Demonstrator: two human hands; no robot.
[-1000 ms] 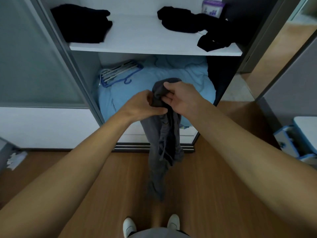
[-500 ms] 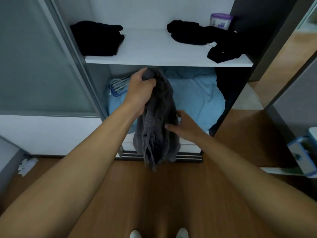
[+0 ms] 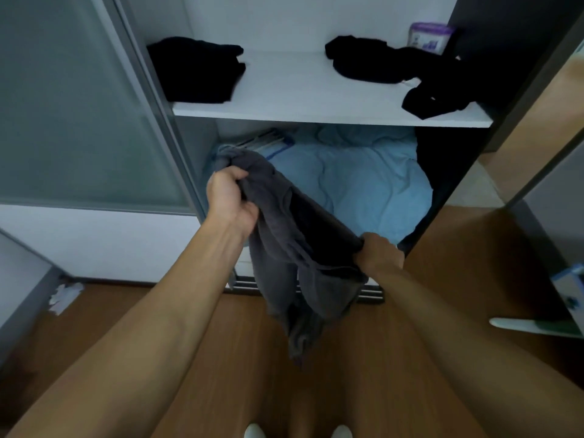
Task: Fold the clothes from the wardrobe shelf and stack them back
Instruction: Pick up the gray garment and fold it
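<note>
A dark grey garment [image 3: 294,248] hangs stretched between my two hands in front of the open wardrobe. My left hand [image 3: 229,200] grips its upper end in a fist. My right hand [image 3: 377,254] grips its lower right edge, and the rest droops toward the floor. On the white shelf [image 3: 300,86] above lies a folded black garment [image 3: 196,71] at the left. A crumpled black garment [image 3: 366,60] and another black piece [image 3: 436,96] lie at the right.
A purple-lidded container [image 3: 431,37] stands at the shelf's back right. Below the shelf lies light blue bedding [image 3: 357,181] with hangers [image 3: 268,143] at its back left. A frosted sliding door [image 3: 72,115] is on the left. The floor [image 3: 158,311] is wood, with crumpled paper [image 3: 64,295].
My left hand has come down from near the shelf edge and moved left. My right hand slid down and right along the grey garment and now grips it, spreading it out.
</note>
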